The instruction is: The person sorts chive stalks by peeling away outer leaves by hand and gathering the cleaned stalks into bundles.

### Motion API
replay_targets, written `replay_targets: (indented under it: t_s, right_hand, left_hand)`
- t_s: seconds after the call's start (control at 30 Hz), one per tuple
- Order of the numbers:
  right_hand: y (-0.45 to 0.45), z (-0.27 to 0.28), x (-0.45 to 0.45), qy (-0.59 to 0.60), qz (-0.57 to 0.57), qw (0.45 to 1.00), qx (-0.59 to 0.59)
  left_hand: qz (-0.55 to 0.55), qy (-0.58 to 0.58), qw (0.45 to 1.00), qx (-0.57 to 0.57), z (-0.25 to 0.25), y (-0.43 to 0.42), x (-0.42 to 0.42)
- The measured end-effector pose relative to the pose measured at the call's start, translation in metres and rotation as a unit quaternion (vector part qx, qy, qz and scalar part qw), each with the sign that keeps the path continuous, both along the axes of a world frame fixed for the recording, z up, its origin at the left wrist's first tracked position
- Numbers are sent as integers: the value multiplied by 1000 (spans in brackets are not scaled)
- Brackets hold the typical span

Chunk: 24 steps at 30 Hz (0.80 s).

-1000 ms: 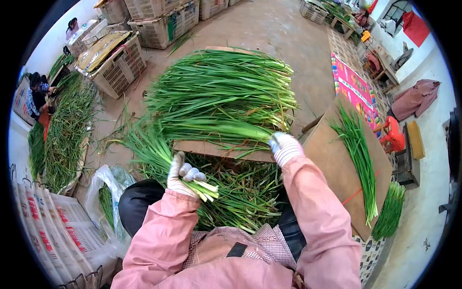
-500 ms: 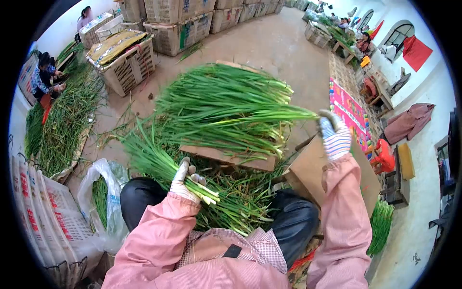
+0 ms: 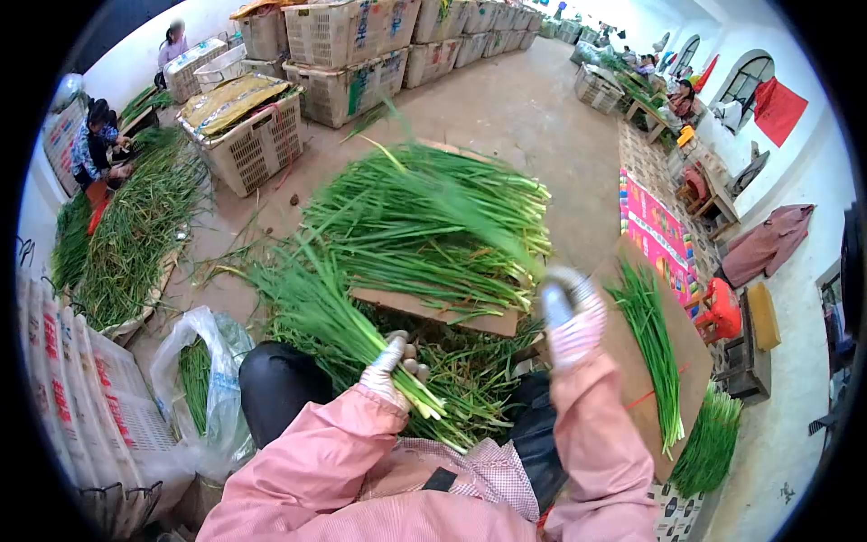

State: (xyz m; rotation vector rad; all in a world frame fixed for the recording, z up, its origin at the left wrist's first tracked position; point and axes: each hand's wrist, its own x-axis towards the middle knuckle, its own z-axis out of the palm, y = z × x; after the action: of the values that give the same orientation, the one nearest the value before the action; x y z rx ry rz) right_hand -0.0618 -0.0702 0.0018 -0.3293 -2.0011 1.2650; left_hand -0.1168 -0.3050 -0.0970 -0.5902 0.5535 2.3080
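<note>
The left hand (image 3: 390, 370), gloved, is closed around a bundle of green stalks (image 3: 348, 325). The grip is set close to the pale ends, apparently so that these are kept level while the leaves are left free. The bundle is held above the lap, at the near side of the main pile. The right hand (image 3: 574, 316), also gloved and blurred, is positioned just beside the pile's pale ends; whether any stalk is gripped there cannot be told.

The main pile (image 3: 424, 226) is laid crosswise on a low board (image 3: 433, 312), with most pale ends directed right, presumably for access by the right hand. Loose stalks (image 3: 461, 370) are heaped below. A smaller bunch (image 3: 655, 348) is laid lengthwise on the side panel (image 3: 691, 361), seemingly to be kept apart from the pile.

Count: gloved hands, two; held bundle, one; main pile, one; bunch on the panel, one; bunch beside the panel (image 3: 709, 443), one; plastic bag (image 3: 221, 388) at the left, one. Individual stalks cannot be counted.
</note>
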Motion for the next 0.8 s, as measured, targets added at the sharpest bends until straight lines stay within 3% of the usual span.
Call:
replay_targets:
  t_s: [0.13, 0.3, 0.4, 0.43, 0.5, 0.57, 0.63, 0.67, 0.7, 0.77, 0.8]
  right_hand:
    - [-55, -87, 38, -84, 17, 976, -198]
    - [-97, -112, 65, -103, 55, 922, -369]
    - [-103, -114, 73, -142, 98, 902, -396]
    - [-102, -109, 77, -190, 132, 897, -377]
    - [-96, -104, 80, -231, 220, 828, -461]
    - [-78, -108, 73, -236, 257, 857, -378]
    - [-75, -112, 55, -289, 249, 848, -369]
    - [-73, -103, 47, -372, 279, 835, -295]
    - [-78, -134, 43, -329, 322, 834, -304]
    - [-86, -127, 34, -394, 279, 803, -349]
    - [-91, -126, 35, -364, 253, 792, -420]
  left_hand:
    - [-42, -38, 997, -47, -25, 8, 25]
    - [-80, -3, 994, -81, -55, 12, 37]
    - [-103, -42, 990, -83, -54, 10, 31]
    - [-134, 3, 987, -91, -50, 8, 28]
    - [-143, 11, 980, -135, -47, 4, 23]
    - [-164, 12, 979, -123, -50, -3, 20]
    - [-161, 63, 973, -153, -49, -1, 23]
    - [-160, 91, 969, -166, -48, 0, 23]
    - [-161, 92, 968, -167, -48, 1, 24]
    - [-154, 101, 971, -154, -49, 0, 27]
    - [-158, 94, 970, -161, -46, -5, 24]
